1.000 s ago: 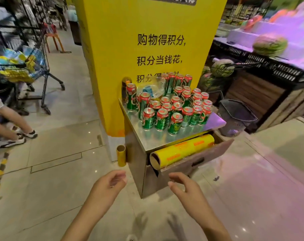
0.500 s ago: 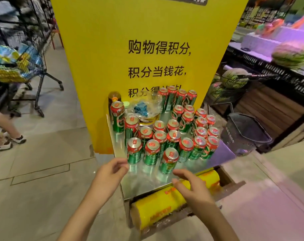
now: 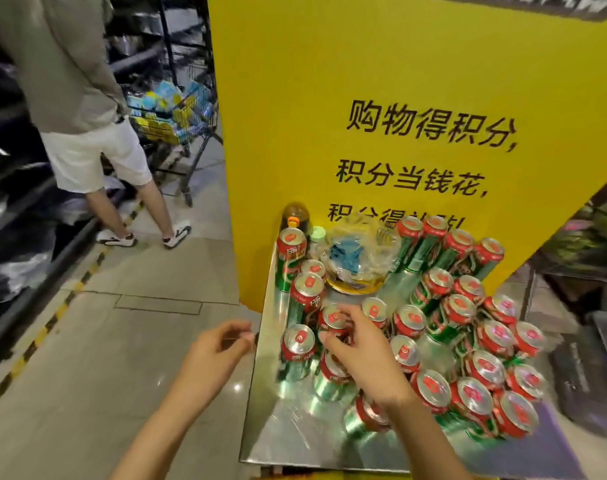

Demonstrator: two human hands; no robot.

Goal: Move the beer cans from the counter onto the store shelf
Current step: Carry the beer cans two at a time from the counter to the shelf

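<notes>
Over the steel table [image 3: 271, 441], my right grip [image 3: 361, 351] hovers with fingers spread above the crowded beer cans [image 3: 461, 341]; my left grip [image 3: 215, 355], loosely curled, holds nothing beside the table's edge.

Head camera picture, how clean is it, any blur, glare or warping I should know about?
Head view: motion blur smears the beer cans, worst at the right edge, and softens the right hand and left hand; the steel counter throws bright green-tinted reflections of the cans; the yellow sign bows from wide-angle distortion; the shelving at far left is dark and murky.
</notes>
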